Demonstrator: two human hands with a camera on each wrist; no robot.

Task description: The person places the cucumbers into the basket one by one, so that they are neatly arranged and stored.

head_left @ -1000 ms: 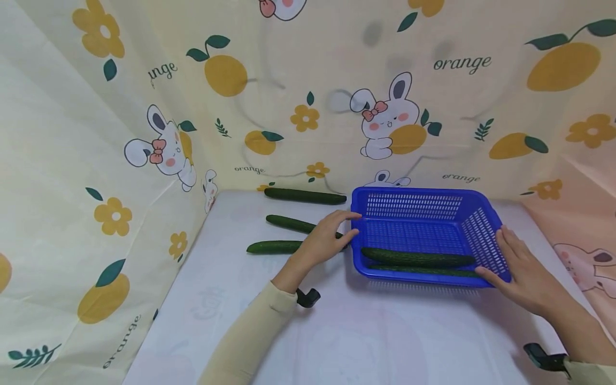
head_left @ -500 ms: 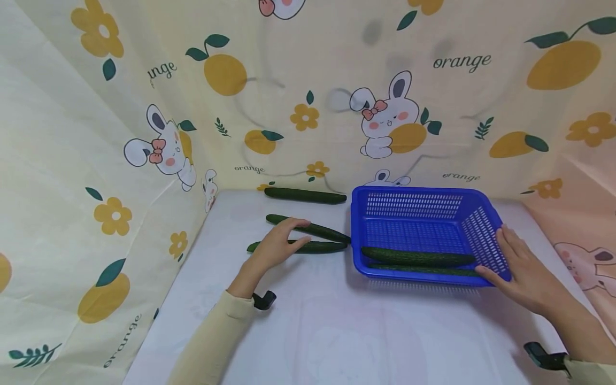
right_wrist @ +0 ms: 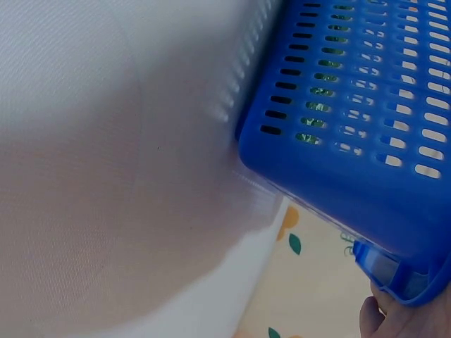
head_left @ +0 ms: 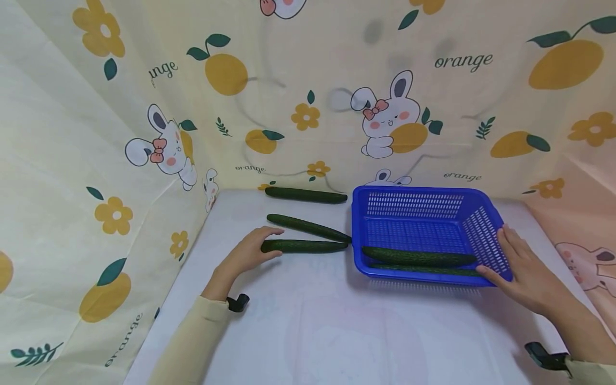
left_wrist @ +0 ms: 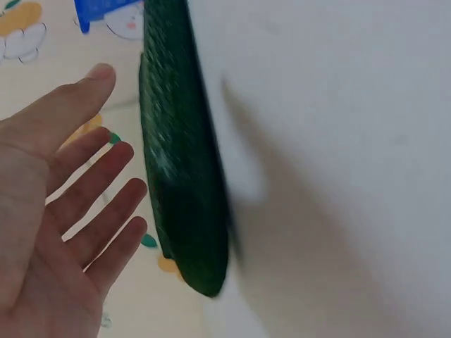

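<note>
My left hand (head_left: 246,250) hovers at the left end of the nearest loose cucumber (head_left: 308,246), thumb and fingers spread. The left wrist view shows that hand (left_wrist: 56,190) apart from the cucumber (left_wrist: 183,155). A second cucumber (head_left: 308,227) slants behind it, its right tip beside the blue basket (head_left: 356,230). Farther back lies a third cucumber (head_left: 306,195). Two cucumbers lie inside the basket along its front wall, the upper cucumber (head_left: 418,257) partly covering the lower cucumber (head_left: 423,269). Extended fingers of my right hand (head_left: 526,275) rest against the basket's right rim.
A white cloth (head_left: 337,331) covers the table. Behind it hangs a printed curtain (head_left: 269,107) with rabbits and oranges, close to the back cucumber and the basket. The slotted basket wall (right_wrist: 310,176) fills much of the right wrist view.
My left hand has moved away from the basket's left rim, leftward over the loose cucumbers to the left end of the nearest one. The right hand and basket have stayed put.
</note>
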